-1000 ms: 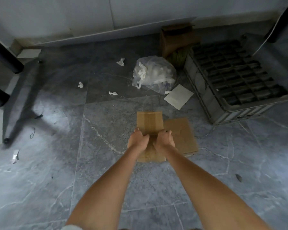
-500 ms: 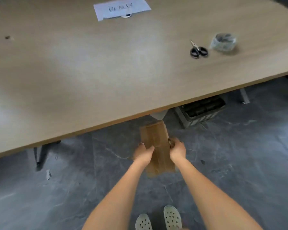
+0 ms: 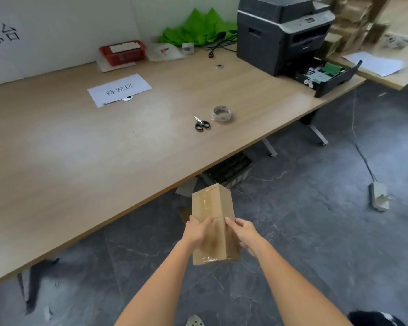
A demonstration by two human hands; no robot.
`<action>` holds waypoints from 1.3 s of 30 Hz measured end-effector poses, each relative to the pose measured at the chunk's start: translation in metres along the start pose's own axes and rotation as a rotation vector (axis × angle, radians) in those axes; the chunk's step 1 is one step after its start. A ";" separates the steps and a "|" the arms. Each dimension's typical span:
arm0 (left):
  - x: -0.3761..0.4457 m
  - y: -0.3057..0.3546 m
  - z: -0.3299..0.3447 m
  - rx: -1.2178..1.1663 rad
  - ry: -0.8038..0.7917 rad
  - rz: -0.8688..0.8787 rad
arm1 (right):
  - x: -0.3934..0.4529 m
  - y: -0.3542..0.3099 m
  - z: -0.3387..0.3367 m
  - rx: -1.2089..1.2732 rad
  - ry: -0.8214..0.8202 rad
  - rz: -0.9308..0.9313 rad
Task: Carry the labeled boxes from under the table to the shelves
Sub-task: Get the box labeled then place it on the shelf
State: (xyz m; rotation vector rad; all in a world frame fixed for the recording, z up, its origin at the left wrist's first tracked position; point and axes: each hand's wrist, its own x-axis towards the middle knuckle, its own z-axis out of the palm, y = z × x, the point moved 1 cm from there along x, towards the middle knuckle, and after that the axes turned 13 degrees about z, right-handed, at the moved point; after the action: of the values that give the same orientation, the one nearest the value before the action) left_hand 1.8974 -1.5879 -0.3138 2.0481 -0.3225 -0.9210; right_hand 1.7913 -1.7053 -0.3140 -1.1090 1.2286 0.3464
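Note:
A small brown cardboard box [image 3: 211,208], taped along its seam, is held in the air in front of me, just off the table's front edge. My left hand [image 3: 196,230] grips its left side and my right hand [image 3: 243,231] grips its right side. No label shows on the faces turned toward me. The wooden table [image 3: 104,149] stretches across the left and centre. No shelves are in view.
On the table lie scissors [image 3: 201,124], a tape roll [image 3: 222,113], a paper sign [image 3: 119,89], a red basket [image 3: 122,52] and a printer [image 3: 283,31]. A black crate [image 3: 229,170] sits under the table. A power strip [image 3: 378,196] and its cable lie on the grey floor at right.
I have risen from crouching under the table to standing beside it, lifting the box off the floor with both hands. The view now looks over the tabletop.

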 end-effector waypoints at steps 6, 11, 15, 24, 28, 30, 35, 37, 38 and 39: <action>-0.080 0.040 0.026 -0.062 -0.122 0.047 | -0.087 0.025 -0.033 0.045 0.018 -0.032; -0.140 0.068 0.047 -0.032 -0.251 0.059 | -0.150 0.055 -0.056 0.056 0.122 -0.107; -0.176 0.081 0.061 0.001 -0.269 0.107 | -0.192 0.074 -0.071 0.116 0.233 -0.166; -0.250 0.088 0.062 0.038 -0.450 0.266 | -0.278 0.149 -0.071 0.242 0.441 -0.274; -0.294 0.079 0.057 0.063 -0.619 0.348 | -0.316 0.199 -0.057 0.326 0.500 -0.212; -0.322 0.072 0.057 0.074 -0.712 0.383 | -0.333 0.228 -0.049 0.399 0.528 -0.157; -0.391 0.057 0.072 0.099 -0.902 0.455 | -0.383 0.300 -0.037 0.614 0.546 -0.119; -0.417 0.053 0.084 0.173 -0.945 0.478 | -0.405 0.327 -0.035 0.678 0.585 -0.154; -0.430 0.051 0.091 0.210 -0.956 0.481 | -0.417 0.341 -0.034 0.708 0.616 -0.165; -0.443 0.048 0.098 0.242 -0.959 0.484 | -0.428 0.355 -0.034 0.737 0.649 -0.172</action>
State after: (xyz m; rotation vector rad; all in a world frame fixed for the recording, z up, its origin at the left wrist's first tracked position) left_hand 1.5241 -1.4448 -0.0944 1.4623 -1.4198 -1.5308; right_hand 1.3554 -1.4249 -0.1106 -0.6708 1.6178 -0.6144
